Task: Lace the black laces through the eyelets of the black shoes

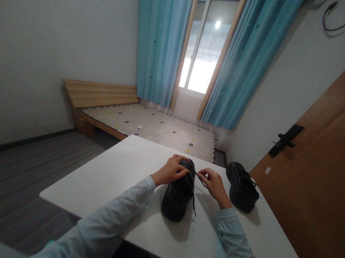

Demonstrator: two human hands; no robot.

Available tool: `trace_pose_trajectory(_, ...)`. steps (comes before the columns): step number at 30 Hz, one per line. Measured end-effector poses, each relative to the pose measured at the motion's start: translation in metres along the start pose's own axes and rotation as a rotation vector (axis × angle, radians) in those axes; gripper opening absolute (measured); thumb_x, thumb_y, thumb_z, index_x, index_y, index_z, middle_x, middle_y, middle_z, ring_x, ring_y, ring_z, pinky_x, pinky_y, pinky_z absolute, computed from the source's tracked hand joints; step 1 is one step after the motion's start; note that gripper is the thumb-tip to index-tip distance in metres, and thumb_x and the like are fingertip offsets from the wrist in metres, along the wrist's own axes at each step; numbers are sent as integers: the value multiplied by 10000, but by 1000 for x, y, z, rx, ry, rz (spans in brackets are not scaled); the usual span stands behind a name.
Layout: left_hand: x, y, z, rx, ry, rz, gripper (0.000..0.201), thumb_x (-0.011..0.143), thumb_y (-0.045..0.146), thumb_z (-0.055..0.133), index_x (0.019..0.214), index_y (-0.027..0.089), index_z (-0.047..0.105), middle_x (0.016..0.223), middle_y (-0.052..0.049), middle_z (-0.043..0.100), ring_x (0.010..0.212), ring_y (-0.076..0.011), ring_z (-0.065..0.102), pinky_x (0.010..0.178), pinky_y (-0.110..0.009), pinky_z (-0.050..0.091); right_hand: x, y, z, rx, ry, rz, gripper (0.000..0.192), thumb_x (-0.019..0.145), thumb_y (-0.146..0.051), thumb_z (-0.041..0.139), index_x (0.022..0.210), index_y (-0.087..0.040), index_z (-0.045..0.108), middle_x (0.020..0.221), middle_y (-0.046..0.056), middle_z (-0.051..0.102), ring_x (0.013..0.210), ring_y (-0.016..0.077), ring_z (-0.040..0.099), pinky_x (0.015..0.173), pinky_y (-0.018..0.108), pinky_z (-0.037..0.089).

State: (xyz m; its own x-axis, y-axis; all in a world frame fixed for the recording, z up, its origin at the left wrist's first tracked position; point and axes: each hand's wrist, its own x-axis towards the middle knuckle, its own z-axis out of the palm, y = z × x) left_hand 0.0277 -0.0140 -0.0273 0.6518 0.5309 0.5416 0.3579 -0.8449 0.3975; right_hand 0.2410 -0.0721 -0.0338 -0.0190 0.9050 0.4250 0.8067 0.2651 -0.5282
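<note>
A black lace-up shoe (pixel 175 201) stands on the white table in front of me, toe pointing away. My left hand (pixel 174 170) lies over its front from the left, fingers bent around the upper near the laces. Just right of the shoe, my right hand (pixel 211 182) pinches a black shoelace (pixel 196 174) between thumb and fingers, drawn out to the side. Another lace end hangs loose down the shoe's right side. The second black shoe (pixel 243 188) of the same kind rests farther right, apart from both hands.
The white table (pixel 108 171) has its far edge close to a bed (pixel 167 124) with a patterned mattress, where a small white remote (pixel 139 128) lies. Blue curtains (pixel 162 46) flank a window. A brown door (pixel 313 172) with a black handle is at the right.
</note>
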Motion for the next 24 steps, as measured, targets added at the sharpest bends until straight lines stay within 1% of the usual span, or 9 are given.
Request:
trace_pose_trajectory(5, 2, 1, -3, 85, -25, 46, 198, 838, 342, 537, 900, 291, 718, 1206, -20, 534, 1109, -232, 412, 964, -419, 348, 0, -2, 5, 45, 22, -14, 219, 798, -365, 541, 739, -186, 653, 739, 44, 657, 588, 150, 542, 566, 261, 399)
trace_pose_trajectory(9, 3, 2, -5, 122, -56, 45, 206, 845, 355, 523, 886, 305, 718, 1225, -6, 526, 1098, -232, 428, 954, -418, 357, -1, -6, 9, 76, 44, -34, 203, 804, -332, 537, 721, -183, 646, 723, 43, 639, 601, 149, 536, 574, 258, 405)
trace_pose_trajectory(12, 5, 1, -6, 112, -98, 25, 211, 847, 360, 519, 880, 300, 719, 1202, -7, 546, 1064, -217, 466, 950, -396, 370, -2, -8, 11, 105, 60, -36, 185, 799, -311, 545, 715, -182, 646, 725, 44, 629, 649, 161, 551, 601, 265, 413)
trace_pose_trajectory(16, 13, 2, -10, 96, -169, 10, 193, 827, 340, 544, 853, 276, 725, 1175, -20, 564, 1041, -205, 507, 939, -349, 386, -1, -8, 11, 138, 77, -23, 177, 788, -308, 556, 696, -182, 641, 715, 42, 622, 661, 166, 551, 607, 270, 413)
trace_pose_trajectory(21, 23, 4, -17, 91, -252, 54, 196, 824, 295, 533, 780, 252, 719, 1157, -13, 569, 1010, -176, 550, 900, -272, 403, 2, -2, 13, 233, 68, 36, 211, 758, -350, 582, 666, -169, 642, 678, 42, 638, 633, 162, 553, 581, 267, 413)
trace_pose_trajectory(24, 28, 4, -20, 92, -318, 94, 184, 815, 249, 534, 764, 233, 709, 1106, -15, 591, 964, -154, 571, 852, -230, 419, 1, 1, 19, 321, 85, 135, 288, 726, -432, 601, 683, -154, 663, 668, 51, 658, 534, 141, 521, 502, 256, 392)
